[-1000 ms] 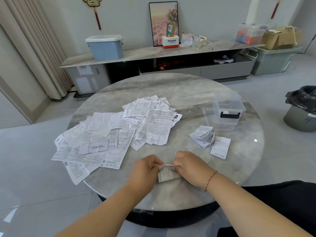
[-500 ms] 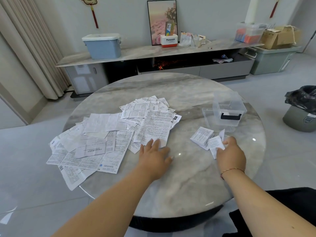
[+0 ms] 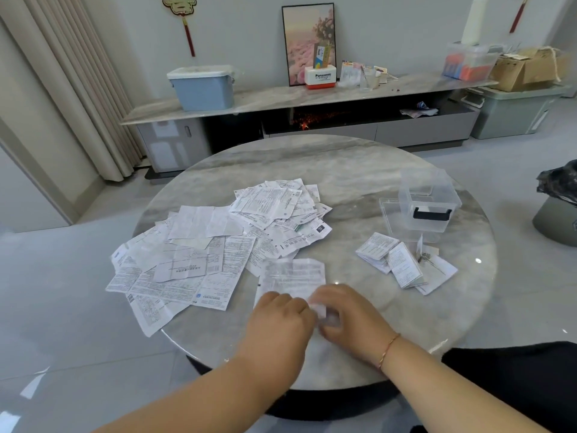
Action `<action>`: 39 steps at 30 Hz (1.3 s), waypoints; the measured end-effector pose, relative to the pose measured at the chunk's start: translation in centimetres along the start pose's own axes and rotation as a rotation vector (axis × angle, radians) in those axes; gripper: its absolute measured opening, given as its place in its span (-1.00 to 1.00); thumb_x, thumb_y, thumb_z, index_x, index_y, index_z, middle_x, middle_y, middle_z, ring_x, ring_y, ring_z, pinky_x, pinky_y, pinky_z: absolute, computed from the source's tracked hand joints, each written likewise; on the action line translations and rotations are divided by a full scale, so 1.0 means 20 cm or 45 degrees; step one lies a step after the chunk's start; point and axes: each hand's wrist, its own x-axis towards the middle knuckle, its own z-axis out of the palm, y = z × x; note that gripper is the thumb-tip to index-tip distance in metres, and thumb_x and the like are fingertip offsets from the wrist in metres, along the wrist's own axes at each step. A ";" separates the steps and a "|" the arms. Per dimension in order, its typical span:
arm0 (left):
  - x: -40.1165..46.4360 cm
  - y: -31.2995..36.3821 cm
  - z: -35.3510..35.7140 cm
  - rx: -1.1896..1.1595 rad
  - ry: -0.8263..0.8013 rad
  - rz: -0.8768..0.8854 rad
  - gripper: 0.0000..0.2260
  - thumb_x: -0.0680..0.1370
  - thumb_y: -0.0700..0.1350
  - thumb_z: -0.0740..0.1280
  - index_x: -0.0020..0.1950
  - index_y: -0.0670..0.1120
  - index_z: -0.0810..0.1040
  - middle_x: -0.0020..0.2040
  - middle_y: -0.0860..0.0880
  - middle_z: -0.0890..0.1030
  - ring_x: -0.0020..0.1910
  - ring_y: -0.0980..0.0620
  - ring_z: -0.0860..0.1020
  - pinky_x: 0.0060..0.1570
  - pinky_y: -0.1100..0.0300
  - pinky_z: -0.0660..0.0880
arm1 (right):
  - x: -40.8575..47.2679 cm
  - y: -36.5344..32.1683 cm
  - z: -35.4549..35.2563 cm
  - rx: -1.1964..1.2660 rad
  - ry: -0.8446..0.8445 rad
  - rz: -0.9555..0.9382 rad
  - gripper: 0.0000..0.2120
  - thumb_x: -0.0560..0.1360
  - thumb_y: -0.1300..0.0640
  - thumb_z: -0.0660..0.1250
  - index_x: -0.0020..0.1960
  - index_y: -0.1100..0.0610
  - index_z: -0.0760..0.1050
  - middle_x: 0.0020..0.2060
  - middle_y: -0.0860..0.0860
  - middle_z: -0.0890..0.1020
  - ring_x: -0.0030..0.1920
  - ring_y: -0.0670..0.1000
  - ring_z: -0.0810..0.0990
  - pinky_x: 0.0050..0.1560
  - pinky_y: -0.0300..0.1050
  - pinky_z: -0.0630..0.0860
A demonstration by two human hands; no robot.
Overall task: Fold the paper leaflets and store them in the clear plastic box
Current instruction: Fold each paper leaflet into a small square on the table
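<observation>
Two hands are at the near edge of the round marble table [image 3: 359,170], and both are on one leaflet [image 3: 292,276]. The left hand [image 3: 278,323] has its fingers curled down over the sheet's near edge. The right hand [image 3: 349,317] sits just beside it, fingers bent onto the same edge where the paper is blurred and turned up. Both look like pinches on that sheet, though the fingertips are partly hidden. The leaflet lies flat beyond the knuckles, printed side up.

Landmark now: the clear plastic box [image 3: 429,204], towards the table's right side, with its black handle facing the camera. The box looks empty, with its clear lid [image 3: 388,210] lying flat against its left side. Just in front of the box sits a small stack of folded leaflets [image 3: 402,260], fanned a little. Well to the left of the box spreads the big loose pile of unfolded leaflets [image 3: 218,242], overlapping each other and reaching the table's left edge. The sheet in hand lies between that pile and the folded stack, nearer than the box and well apart from it.

A thin bracelet [image 3: 388,350] circles the right wrist.
</observation>
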 end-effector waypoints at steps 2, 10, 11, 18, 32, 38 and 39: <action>-0.05 0.01 -0.04 -0.088 0.082 -0.056 -0.64 0.01 -0.28 0.39 -0.29 0.06 0.63 -0.32 0.10 0.57 -0.39 0.04 0.52 -0.30 0.25 0.43 | 0.00 0.00 0.01 0.029 -0.040 0.069 -0.89 0.32 0.06 0.25 -0.30 0.07 0.51 -0.32 -0.07 0.57 -0.24 -0.10 0.48 -0.15 -0.16 0.46; -0.21 0.03 0.00 -0.073 0.048 -0.040 -0.66 0.30 -0.12 0.31 0.07 -0.09 0.55 0.14 -0.10 0.54 0.08 -0.11 0.54 0.05 0.11 0.50 | 0.00 -0.03 -0.01 0.505 0.037 0.761 -0.73 0.39 0.17 0.42 0.06 0.05 0.46 -0.20 0.00 0.68 -0.38 -0.10 0.58 -0.36 -0.17 0.48; -0.21 0.02 0.05 -0.098 -0.020 -0.101 -0.61 0.26 -0.11 0.36 0.09 -0.08 0.55 0.14 -0.08 0.55 0.08 -0.08 0.56 0.01 0.16 0.53 | 0.01 -0.04 -0.01 0.470 0.061 0.817 -0.65 0.38 0.17 0.44 0.10 0.03 0.40 -0.18 0.01 0.67 -0.43 -0.12 0.52 -0.41 -0.23 0.41; -0.13 0.01 0.16 -0.195 0.001 -0.346 -0.79 0.18 -0.14 0.37 -0.22 0.05 0.55 -0.28 0.15 0.56 -0.30 0.12 0.54 -0.51 0.30 0.44 | 0.01 -0.16 0.02 1.091 0.187 1.192 -0.48 0.37 0.30 0.43 0.26 0.21 0.30 -0.21 0.11 0.60 -0.53 0.05 0.51 -0.57 -0.20 0.42; -0.14 -0.06 0.14 -0.847 0.047 -0.760 -0.74 0.50 -0.17 0.36 -0.09 0.18 0.36 -0.20 0.13 0.57 -0.25 0.18 0.54 -0.28 0.34 0.43 | -0.02 -0.01 -0.12 0.234 -0.179 0.333 -0.92 0.37 0.13 0.46 -0.20 0.01 0.56 -0.32 -0.14 0.60 -0.31 -0.23 0.51 -0.21 -0.29 0.44; -0.11 -0.09 0.14 -0.600 0.255 -0.836 -0.61 0.44 -0.25 0.39 0.23 -0.06 0.43 0.05 0.04 0.48 -0.01 0.14 0.47 -0.02 0.42 0.33 | 0.03 -0.06 -0.04 -0.062 -0.051 0.704 -0.79 0.42 0.04 0.38 -0.31 0.00 0.38 -0.28 -0.07 0.59 -0.24 -0.05 0.54 -0.27 -0.24 0.39; -0.11 -0.09 0.15 -0.477 0.288 -0.694 -0.67 0.41 -0.25 0.40 0.15 -0.08 0.50 0.04 0.00 0.50 0.01 0.05 0.49 0.03 0.34 0.35 | 0.04 -0.08 -0.03 -0.153 -0.053 0.722 -0.81 0.43 0.03 0.35 -0.30 0.01 0.39 -0.20 -0.05 0.61 -0.17 -0.02 0.56 -0.21 -0.23 0.39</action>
